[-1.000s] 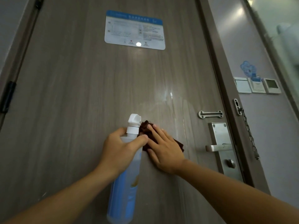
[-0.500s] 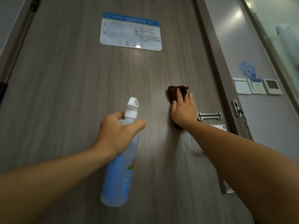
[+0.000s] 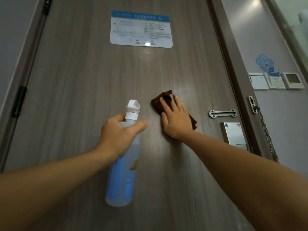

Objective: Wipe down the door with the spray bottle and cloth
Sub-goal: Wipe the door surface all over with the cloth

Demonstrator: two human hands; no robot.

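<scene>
At the far left edge a dark hinge (image 3: pixel 19 101) sits on the frame. The left hand (image 3: pixel 120 132), centre frame, has its fingers curled round the neck of the spray bottle (image 3: pixel 124 165); its trigger is hidden behind them. Right of it, the right hand (image 3: pixel 177 120) lies flat, fingers slightly spread, pressing the brown cloth (image 3: pixel 160 101) against the door (image 3: pixel 80 77); most of the cloth is covered. The right forearm hides the lower lock plate (image 3: pixel 233 133).
</scene>
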